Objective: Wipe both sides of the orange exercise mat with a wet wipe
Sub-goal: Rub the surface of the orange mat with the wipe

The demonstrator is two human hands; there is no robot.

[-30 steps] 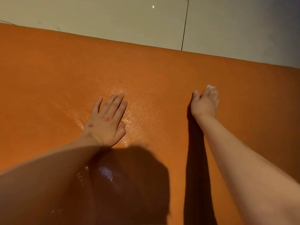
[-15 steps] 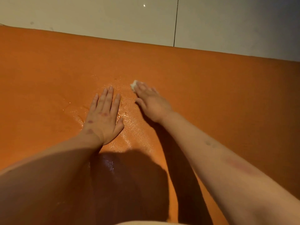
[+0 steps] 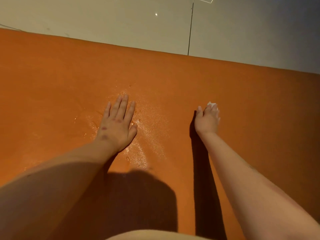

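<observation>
Evidently L hand (image 3: 117, 125) is lying flat, grip apart, pinning the mat (image 3: 52, 84) to the floor (image 3: 103, 18) while R hand (image 3: 207, 119), grip clamped on the wipe (image 3: 212, 104), is pressing it down w/o the mat sliding.

Nothing to read here, honestly. No text, labels, brand marks or numbers anywhere on the orange mat (image 3: 173, 80) or on the floor tiles (image 3: 121, 21) behind it.
</observation>
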